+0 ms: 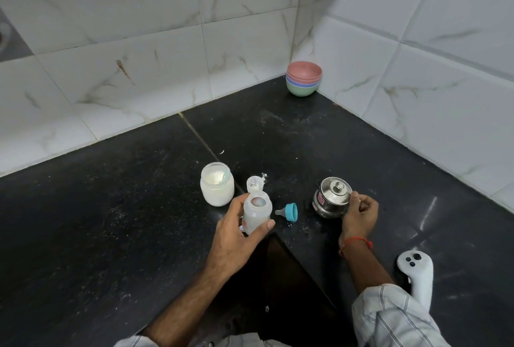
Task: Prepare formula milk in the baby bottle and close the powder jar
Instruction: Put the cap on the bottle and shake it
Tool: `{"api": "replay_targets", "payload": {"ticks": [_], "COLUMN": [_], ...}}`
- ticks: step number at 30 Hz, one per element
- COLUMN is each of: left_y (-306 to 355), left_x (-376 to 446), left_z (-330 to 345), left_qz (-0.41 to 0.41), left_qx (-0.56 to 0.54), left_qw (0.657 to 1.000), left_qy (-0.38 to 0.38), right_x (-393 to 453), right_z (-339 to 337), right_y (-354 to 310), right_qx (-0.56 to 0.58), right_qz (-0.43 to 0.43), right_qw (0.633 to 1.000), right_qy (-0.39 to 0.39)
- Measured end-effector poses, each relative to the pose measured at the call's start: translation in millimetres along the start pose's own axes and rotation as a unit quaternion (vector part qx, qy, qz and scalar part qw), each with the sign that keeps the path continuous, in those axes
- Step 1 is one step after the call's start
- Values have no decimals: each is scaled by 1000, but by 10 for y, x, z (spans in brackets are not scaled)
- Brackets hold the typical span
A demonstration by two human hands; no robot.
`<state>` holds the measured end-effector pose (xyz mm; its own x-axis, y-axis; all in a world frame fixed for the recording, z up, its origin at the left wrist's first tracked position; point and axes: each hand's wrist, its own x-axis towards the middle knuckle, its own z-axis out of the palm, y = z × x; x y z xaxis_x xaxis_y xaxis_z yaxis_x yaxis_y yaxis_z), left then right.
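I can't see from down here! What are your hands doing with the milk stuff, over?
Left hand grips open baby bottle. Right hand grips steel kettle, lid on. Powder jar open. Teat cap lying between bottle and kettle.

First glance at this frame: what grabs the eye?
The left hand grips an open baby bottle at centre, while the right hand holds a small steel kettle beside it. Behind stand the uncapped powder jar and, in the tiled corner, stacked pastel bowls.
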<state>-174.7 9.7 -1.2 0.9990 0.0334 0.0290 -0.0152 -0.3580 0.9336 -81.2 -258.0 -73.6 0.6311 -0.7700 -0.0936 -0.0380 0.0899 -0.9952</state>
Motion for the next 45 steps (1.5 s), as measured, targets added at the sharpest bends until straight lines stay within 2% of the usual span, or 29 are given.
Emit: {"api": "replay_targets", "payload": {"ticks": [5,7,8,10,12,13,15,17,19,21,22,24,25,27,28,29,31,33,35,39,45], "left_y": [-7,-18,-24,-25,-13,-5,10,26,31,21,18,7,4,-1,-4,-10,-20,-16,6,45,76], "left_x": [5,7,4,-3,-15,-24,-41,-47,-51,-55,-58,-63,-64,-65,-64,-64,-66,-67,-72,-80,-99], "left_z": [-1,-1,-1,1,3,6,13,16,7,-14,-24,-52,-64,-80,-83,-81,-64,-42,-27,-7,-3], "left_qz": [0,0,1,6,7,10,18,20,20,18,15,11,11,10,10,10,14,22,29,45,56], "left_qx": [1,-2,-2,0,-1,-4,-12,-16,-16,-13,-10,-6,-5,-2,-2,-4,-8,-6,-4,-9,-5], "left_qw": [1000,1000,1000,1000,1000,1000,1000,1000,1000,1000,1000,1000,1000,1000,1000,1000,1000,1000,1000,999,998], "left_qy": [-3,-2,-3,-2,0,2,6,7,7,5,4,5,7,9,10,12,15,13,5,-13,-10], "right_x": [9,-82,-165,-390,-570,-612,-659,-636,-606,-572,-554,-532,-544,-631,-706,-786,-954,-1110,-1217,-1305,-1337], "right_z": [-20,-36,-46,3,122,191,310,363,385,394,386,356,341,332,328,325,293,231,163,100,71], "right_y": [-3,-95,-173,-364,-463,-439,-308,-134,-29,7,6,-6,-43,-223,-346,-474,-742,-958,-1072,-1095,-1042], "right_qx": [-44,-119,-160,-211,-258,-302,-439,-552,-595,-592,-576,-508,-452,-294,-193,-98,43,113,111,38,14], "right_qz": [-10,-121,-217,-390,-481,-493,-436,-376,-346,-323,-312,-283,-249,-116,-34,37,121,127,85,-3,-46], "right_qw": [999,986,963,888,802,758,684,624,598,611,633,708,762,877,912,925,911,888,873,859,853], "right_qy": [3,7,-12,-116,-243,-301,-387,-406,-411,-414,-413,-402,-391,-363,-360,-365,-391,-427,-466,-511,-519]}}
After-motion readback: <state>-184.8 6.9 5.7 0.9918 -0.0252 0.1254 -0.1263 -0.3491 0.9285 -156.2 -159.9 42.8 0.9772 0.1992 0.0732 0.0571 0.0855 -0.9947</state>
